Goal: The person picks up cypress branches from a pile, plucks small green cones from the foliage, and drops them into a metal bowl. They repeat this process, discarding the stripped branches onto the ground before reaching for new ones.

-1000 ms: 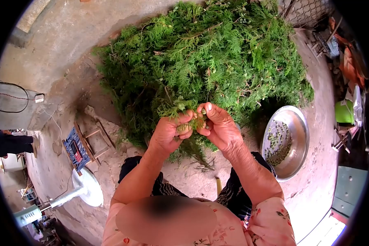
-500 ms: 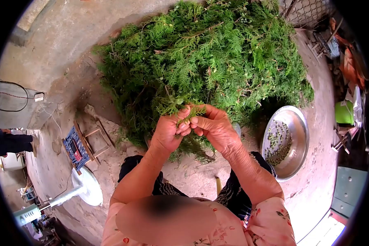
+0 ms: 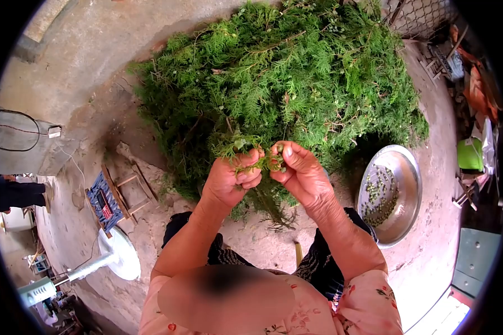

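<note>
A big heap of green leafy branches (image 3: 296, 78) lies on the floor in front of me. My left hand (image 3: 232, 177) is closed around a green sprig (image 3: 237, 146), whose leaves stick out above and below the fingers. Just to its right, my right hand (image 3: 299, 173) is closed with fingertips at the sprig's right end, and small round green fruits show between thumb and fingers. Beside my right knee a wide metal basin (image 3: 406, 190) holds several small green fruits (image 3: 379, 192) at its left side.
A small wooden stool with a blue woven seat (image 3: 101, 192) stands at the left, a white standing fan (image 3: 120, 257) below it. Part of another person (image 3: 17, 194) shows at the far left edge. Bags, a green container (image 3: 469, 154) and clutter line the right side.
My right hand has shifted slightly right and its fingers have turned upward, showing the small fruits. My left hand has stayed nearly in place, still holding the sprig.
</note>
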Motion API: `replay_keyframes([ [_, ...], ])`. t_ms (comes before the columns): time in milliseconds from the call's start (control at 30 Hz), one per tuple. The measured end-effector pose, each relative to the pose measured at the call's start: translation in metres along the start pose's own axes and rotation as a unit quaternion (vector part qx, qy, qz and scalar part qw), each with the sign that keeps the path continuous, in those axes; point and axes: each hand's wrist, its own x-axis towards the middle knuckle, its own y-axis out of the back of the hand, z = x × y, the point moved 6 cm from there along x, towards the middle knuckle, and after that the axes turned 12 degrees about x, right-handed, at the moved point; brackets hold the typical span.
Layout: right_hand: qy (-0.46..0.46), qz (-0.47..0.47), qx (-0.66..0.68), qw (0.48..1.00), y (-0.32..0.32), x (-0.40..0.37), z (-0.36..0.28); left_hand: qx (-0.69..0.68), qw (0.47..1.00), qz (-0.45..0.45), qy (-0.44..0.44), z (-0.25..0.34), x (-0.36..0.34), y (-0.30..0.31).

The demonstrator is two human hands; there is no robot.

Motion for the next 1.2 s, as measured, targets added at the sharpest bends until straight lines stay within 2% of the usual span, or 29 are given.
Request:
replay_keyframes([
  [67,0.036,-0.051,-0.022,0.998,-0.009,0.0,-0.012,0.166,0.983,0.064,-0.043,-0.002,0.005,0.018],
  [100,0.039,-0.044,-0.027,0.998,-0.01,0.001,-0.015,0.166,0.983,0.064,-0.042,-0.006,0.007,0.023],
  [133,0.039,-0.044,-0.027,0.998,-0.013,0.001,-0.018,0.454,0.869,0.094,-0.171,0.008,0.004,0.021],
  [167,0.04,-0.049,-0.026,0.998,-0.017,0.0,-0.022,0.69,0.657,0.113,-0.281,0.014,-0.002,0.009],
  [200,0.042,-0.054,-0.026,0.997,-0.021,-0.002,-0.025,0.69,0.657,0.112,-0.281,0.017,-0.004,-0.002],
  [233,0.048,-0.015,-0.027,0.998,-0.019,-0.003,-0.027,0.487,0.839,0.182,-0.161,0.018,-0.005,0.0],
  [267,0.049,-0.014,-0.028,0.998,-0.017,-0.004,-0.028,0.238,0.942,0.235,-0.026,0.004,-0.008,0.004],
  [367,0.154,0.031,-0.213,0.964,-0.015,-0.007,-0.037,0.271,0.938,0.215,-0.02,0.008,-0.008,-0.006],
  [400,0.153,0.031,-0.213,0.964,-0.021,-0.009,-0.035,0.271,0.938,0.216,-0.02,0.007,-0.007,-0.003],
  [467,0.19,0.027,-0.345,0.919,-0.034,-0.014,-0.038,0.269,0.948,0.17,-0.01,0.0,-0.004,-0.002],
  [533,0.156,0.038,-0.336,0.928,-0.03,-0.014,-0.034,0.273,0.946,0.173,-0.007,-0.002,-0.004,-0.003],
  [633,0.212,-0.076,-0.454,0.862,-0.037,-0.011,-0.032,0.274,0.942,0.194,0.005,-0.005,-0.004,0.001],
  [700,0.225,-0.081,-0.466,0.852,-0.04,-0.012,-0.034,0.27,0.939,0.211,0.013,-0.005,-0.005,0.004],
  [767,0.237,-0.087,-0.477,0.842,-0.044,-0.015,-0.037,0.272,0.944,0.186,0.02,-0.003,-0.004,0.001],
  [833,0.178,-0.014,-0.325,0.929,-0.031,-0.016,-0.042,0.273,0.944,0.185,0.013,-0.002,-0.003,0.003],
  [867,0.177,-0.015,-0.325,0.929,-0.03,-0.015,-0.043,0.275,0.944,0.182,0.007,-0.002,-0.003,0.002],
  [933,0.215,-0.029,-0.416,0.883,-0.032,-0.015,-0.046,0.298,0.939,0.173,-0.008,-0.001,-0.002,-0.001],
  [1000,0.193,-0.021,-0.432,0.881,-0.031,-0.014,-0.041,0.322,0.932,0.165,-0.021,-0.001,-0.001,-0.003],
  [1067,0.162,-0.005,-0.447,0.88,-0.026,-0.011,-0.033,0.354,0.921,0.142,-0.076,0.0,0.001,-0.004],
  [1200,0.139,0.012,-0.423,0.895,-0.019,-0.007,-0.029,0.38,0.913,0.124,-0.08,0.001,0.002,-0.005],
])
